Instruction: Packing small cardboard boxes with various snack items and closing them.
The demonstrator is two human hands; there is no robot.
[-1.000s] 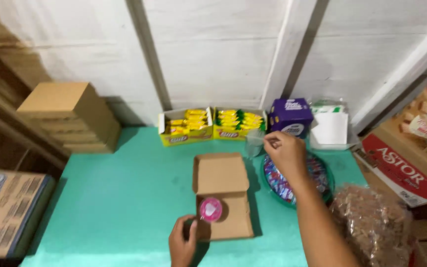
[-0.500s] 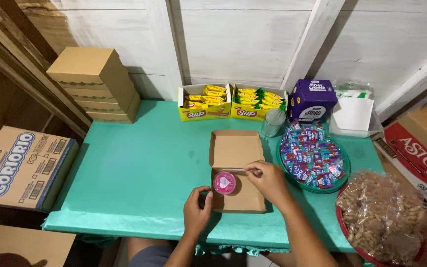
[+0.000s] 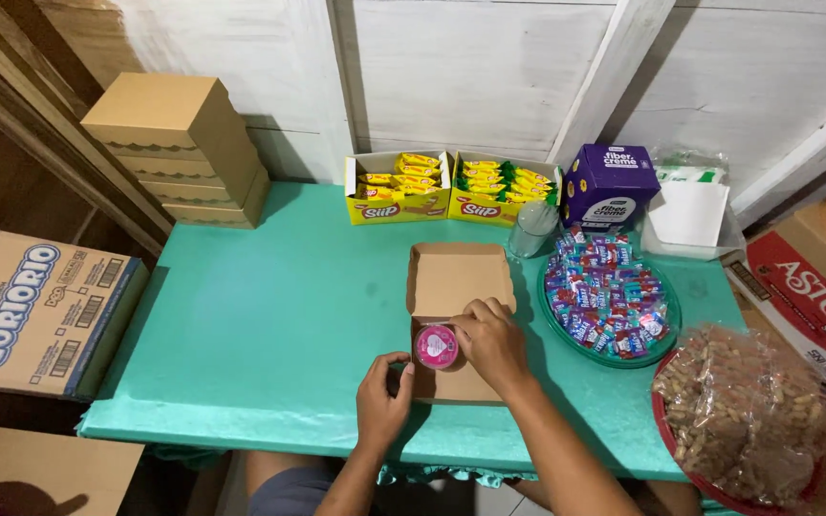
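An open brown cardboard box lies on the green table, lid flap folded back. Inside it sits a small round cup with a pink lid. My left hand rests at the box's near left corner, fingers curled on its edge. My right hand lies inside the box just right of the pink cup, fingers closed and touching it; whether it holds anything small is hidden.
A green tray of wrapped candies lies right of the box, with a clear plastic cup behind. Yellow snack boxes, a purple box, stacked brown boxes, a bag of nuts and cartons surround the table.
My right hand came back from the plastic cup at the rear into the box and now sits against the pink-lidded cup. The left hand stayed at the box corner.
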